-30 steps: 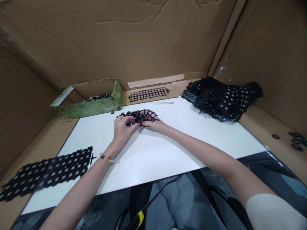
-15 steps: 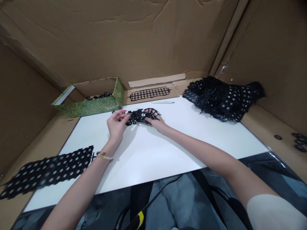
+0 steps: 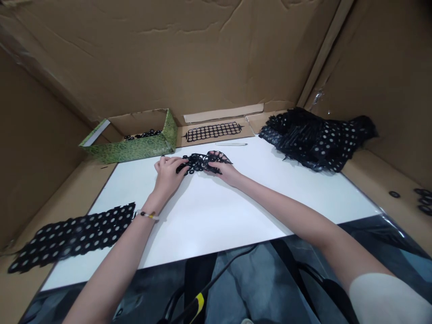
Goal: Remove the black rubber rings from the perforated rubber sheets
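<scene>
My right hand [image 3: 227, 173] grips a bunched black perforated rubber sheet [image 3: 219, 157], its thumb on top and its fingers showing through the round holes. At the sheet's left end, my left hand [image 3: 170, 173] has its thumb and fingers closed around small black rubber rings [image 3: 191, 171]. What exactly sits between those fingertips is too small to make out. Several loose rings lie on the white board under and beside both hands. A flat black sheet with rows of pale dots [image 3: 81, 234] lies left of my left forearm.
A green patterned box [image 3: 141, 152] with black rings inside stands at the back left. Beside it a flat perforated sheet [image 3: 214, 131] lies on cardboard, with a white pen [image 3: 231, 144] in front. A heap of black sheets [image 3: 317, 139] fills the back right; several rings [image 3: 394, 194] lie far right.
My left hand has shifted slightly right and its fingers have come over the rings. The right hand still grips the sheet. The whole view has moved a little.
</scene>
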Demonstrator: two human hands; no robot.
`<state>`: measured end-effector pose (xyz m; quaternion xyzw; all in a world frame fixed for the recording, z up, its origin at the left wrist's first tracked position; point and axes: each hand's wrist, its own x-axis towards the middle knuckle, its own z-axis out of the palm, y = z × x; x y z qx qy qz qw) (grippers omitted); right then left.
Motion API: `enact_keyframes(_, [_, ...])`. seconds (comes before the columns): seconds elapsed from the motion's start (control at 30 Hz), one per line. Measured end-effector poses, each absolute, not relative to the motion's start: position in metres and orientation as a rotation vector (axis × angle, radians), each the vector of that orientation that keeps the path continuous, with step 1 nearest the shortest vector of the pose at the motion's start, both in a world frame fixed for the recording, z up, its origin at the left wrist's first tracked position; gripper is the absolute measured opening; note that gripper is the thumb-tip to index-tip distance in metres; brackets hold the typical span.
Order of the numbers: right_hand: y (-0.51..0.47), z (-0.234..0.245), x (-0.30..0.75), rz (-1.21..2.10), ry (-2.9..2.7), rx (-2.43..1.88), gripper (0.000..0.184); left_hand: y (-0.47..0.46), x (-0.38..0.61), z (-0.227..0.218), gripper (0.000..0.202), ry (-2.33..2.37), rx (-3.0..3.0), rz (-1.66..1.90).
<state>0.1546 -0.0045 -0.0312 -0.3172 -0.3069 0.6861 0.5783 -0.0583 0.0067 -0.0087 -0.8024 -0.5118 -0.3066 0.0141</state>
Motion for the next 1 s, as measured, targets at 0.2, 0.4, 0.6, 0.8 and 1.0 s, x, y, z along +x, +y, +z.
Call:
enact_keyframes(0.2, [-0.006,-0.034,0.152,1.674,-0.763,-0.656,0.046,-0.006,-0.039,-0.006,0.024,-1.706,-2.582,-1.037])
enact_keyframes(0.4, [-0.007,-0.038,0.150,1.684,-0.856,-0.633,0.045,-0.004,-0.036,-0.011,0.028,-1.885,-2.700,-1.297])
enact_keyframes(0.6, [-0.003,-0.046,0.147,1.598,-0.921,-0.681,0.041,0.005,-0.040,-0.016,0.024,-1.995,-2.580,-1.585])
enact_keyframes(0.8, [-0.002,-0.041,0.151,1.525,-0.886,-0.777,0.044,0.024,-0.069,-0.017,0.030,-2.091,-1.980,-1.806])
enact_keyframes(1.0, [-0.008,-0.032,0.153,1.623,-0.800,-0.732,0.049,0.011,-0.067,-0.006,0.026,-2.024,-2.128,-1.062])
